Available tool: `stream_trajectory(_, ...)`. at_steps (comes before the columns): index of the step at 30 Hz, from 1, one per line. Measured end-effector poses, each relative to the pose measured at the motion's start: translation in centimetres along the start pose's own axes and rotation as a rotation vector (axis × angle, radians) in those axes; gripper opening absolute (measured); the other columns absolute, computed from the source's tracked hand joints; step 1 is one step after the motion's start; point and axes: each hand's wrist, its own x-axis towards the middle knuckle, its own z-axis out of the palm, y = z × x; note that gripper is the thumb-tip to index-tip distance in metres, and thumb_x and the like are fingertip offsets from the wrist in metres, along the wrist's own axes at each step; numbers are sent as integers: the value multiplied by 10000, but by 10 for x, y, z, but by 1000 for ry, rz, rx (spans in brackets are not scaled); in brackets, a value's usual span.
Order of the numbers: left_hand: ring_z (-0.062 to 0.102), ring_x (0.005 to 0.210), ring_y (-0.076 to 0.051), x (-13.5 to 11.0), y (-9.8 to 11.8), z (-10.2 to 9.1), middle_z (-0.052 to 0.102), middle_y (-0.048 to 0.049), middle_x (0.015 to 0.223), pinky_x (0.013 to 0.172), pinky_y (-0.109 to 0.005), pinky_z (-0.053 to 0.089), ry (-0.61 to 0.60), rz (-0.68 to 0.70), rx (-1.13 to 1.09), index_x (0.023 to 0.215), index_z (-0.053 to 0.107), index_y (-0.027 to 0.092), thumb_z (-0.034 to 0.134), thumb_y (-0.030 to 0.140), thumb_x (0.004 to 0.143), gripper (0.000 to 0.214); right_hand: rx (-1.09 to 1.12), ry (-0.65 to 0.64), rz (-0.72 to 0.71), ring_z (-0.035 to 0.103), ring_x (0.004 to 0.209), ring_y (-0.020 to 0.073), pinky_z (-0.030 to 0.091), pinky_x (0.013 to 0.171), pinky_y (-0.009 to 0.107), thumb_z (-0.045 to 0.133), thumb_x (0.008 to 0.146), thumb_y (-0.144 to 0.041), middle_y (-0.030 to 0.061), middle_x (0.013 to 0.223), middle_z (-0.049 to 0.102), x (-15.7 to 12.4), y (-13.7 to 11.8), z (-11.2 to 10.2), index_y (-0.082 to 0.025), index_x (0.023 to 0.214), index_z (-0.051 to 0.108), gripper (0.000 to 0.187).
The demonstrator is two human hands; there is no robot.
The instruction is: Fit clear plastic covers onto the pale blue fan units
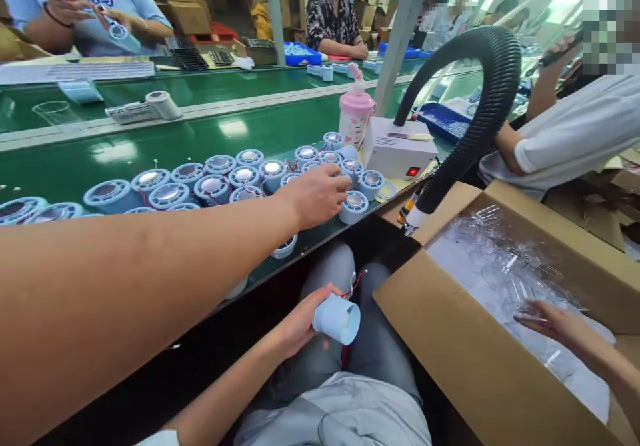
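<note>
My left hand (300, 323) is wrapped round a light blue plastic cylinder (337, 319) above my lap. The cylinder lies tilted, its hollow end facing right, and thin red and white wires with a small plug stick up behind it. Over the cardboard box at the right, my right hand (555, 323) has its fingers stretched out among clear plastic tubes (523, 289). The fingertips are at one of the clear pieces; a firm hold does not show. Many similar blue round housings (213, 188) stand on the green belt.
A co-worker's arm (200, 253) crosses from the left, its hand (320, 196) over the blue housings. A black flexible hose (493, 99) arches from a white machine (397, 149) beside a pink bottle (356, 109). The open cardboard box (460, 346) flanks my right leg. Other people sit across the belt.
</note>
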Motion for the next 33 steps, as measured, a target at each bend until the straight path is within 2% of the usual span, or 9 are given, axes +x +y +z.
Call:
stream_trajectory(3,647,739,-189,-1,0,0,665,-42,842,524,-251,503,-19,3,10,1139,601,207,530,581,874,464,231,16,31,746,946,312,645,649,431,282,1017,-441,17,989,778,-2,-18,6,-317,790,657,456)
stream_trajectory(6,579,597,-136,-3,-2,-1,611,-22,743,410,-189,407,-21,5,19,1000,605,165,524,640,846,507,342,-47,-10,730,998,312,649,699,424,273,1021,-429,34,1037,752,4,-65,45,-312,730,672,507)
stream_trajectory(10,562,599,-117,-6,2,-3,611,-33,816,378,-163,371,-22,43,77,975,619,150,562,629,805,511,12,-195,-299,683,1072,314,616,834,433,434,995,-402,106,1241,647,13,-149,118,-314,1199,640,302)
stream_trajectory(13,524,570,-105,-11,7,-8,605,-25,805,374,-168,338,-15,75,167,994,655,145,559,561,824,460,-340,-172,-644,632,1124,352,591,860,494,562,952,-324,171,1310,569,21,-196,163,-271,1302,592,355)
stream_trajectory(16,492,560,-111,-21,12,-12,581,-3,716,429,-193,353,3,117,300,975,697,146,597,482,832,378,-573,-131,-768,625,1080,387,586,805,545,642,887,-174,218,1357,531,33,-217,191,-247,1330,592,451)
stream_trajectory(21,557,931,-180,-48,21,-14,627,-30,956,846,-274,443,123,334,580,928,731,190,695,301,807,168,-449,-347,-621,613,1108,371,578,833,493,769,732,-56,200,1338,541,48,-223,207,-171,943,707,248)
stream_trajectory(25,575,939,-201,-59,17,-16,611,-40,1011,860,-327,463,227,523,875,1091,693,221,768,407,771,378,-70,-484,-454,626,1087,277,543,861,388,732,829,-217,121,1213,583,47,-230,206,-187,770,648,107)
stream_trajectory(29,571,1065,-248,-49,4,-25,567,-75,1110,985,-409,467,257,680,873,1155,695,238,865,517,601,643,184,-388,-318,630,960,206,490,804,316,550,943,-285,75,1044,630,42,-237,204,-204,729,669,259)
stream_trajectory(33,503,1270,-311,-38,-1,-29,490,-128,1385,1104,-487,392,109,695,855,1242,656,260,868,461,632,676,331,-300,-162,630,873,195,468,716,282,644,851,-278,61,942,667,43,-236,201,-199,581,660,282)
